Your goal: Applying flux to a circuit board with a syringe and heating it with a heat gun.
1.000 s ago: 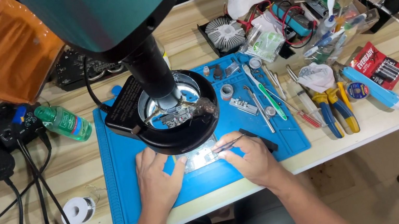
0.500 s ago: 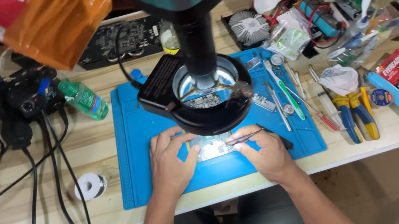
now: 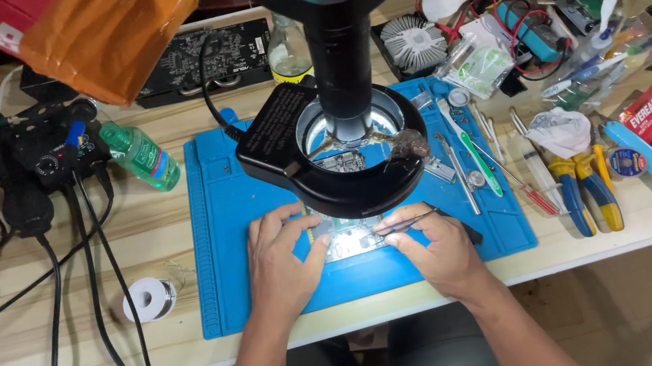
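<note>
Two hands are laid on the blue mat [image 3: 232, 248], just below the black ring light [image 3: 342, 176]. The small lit circuit board [image 3: 343, 236] on the mat is pressed down by the left hand [image 3: 283, 267], fingers flat and together. Thin tweezers [image 3: 405, 221], tips over the board, are pinched by the right hand [image 3: 435, 253].

R hand [image 3: 438, 254] w/ tweezers [image 3: 402, 222] on lit board [image 3: 344, 236] (L hand [image 3: 282, 263] steadying).
</note>
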